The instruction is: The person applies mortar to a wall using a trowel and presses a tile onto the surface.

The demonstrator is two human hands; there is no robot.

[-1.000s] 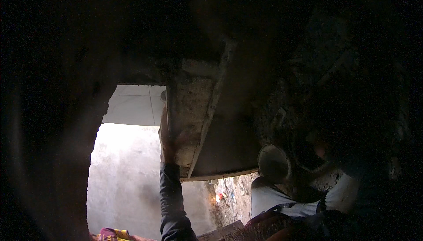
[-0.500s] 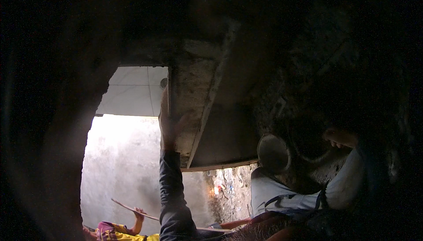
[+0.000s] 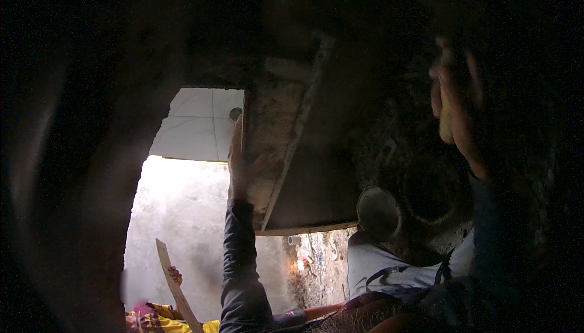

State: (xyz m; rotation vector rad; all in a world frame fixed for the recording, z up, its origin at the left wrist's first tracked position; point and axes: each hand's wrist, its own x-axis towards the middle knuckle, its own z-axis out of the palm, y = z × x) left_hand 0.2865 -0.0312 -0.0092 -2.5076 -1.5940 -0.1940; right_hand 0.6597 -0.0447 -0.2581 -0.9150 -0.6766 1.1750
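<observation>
With its fingers stretched out, my left hand (image 3: 240, 165) lies flat against the edge of a rough board (image 3: 277, 150), beside a bright opening. My right hand (image 3: 460, 111) is raised in the dark at the right. Its fingers are wrapped round a thick, pale yellowish handle (image 3: 447, 125). The far end of that tool is lost in shadow, so its kind does not show. Dim light hides most of the surface near this hand.
A round, bucket-like vessel (image 3: 378, 211) sits below my right arm, by light-coloured trousers (image 3: 377, 266). Beyond the opening stands a grey wall (image 3: 182, 223). At lower left a person in a yellow and maroon shirt (image 3: 155, 319) holds a wooden strip (image 3: 173, 284).
My right hand has risen from beside the trousers to the upper right, where the yellowish handle now shows in it. My left hand stays against the board. The other person's strip has swung more upright.
</observation>
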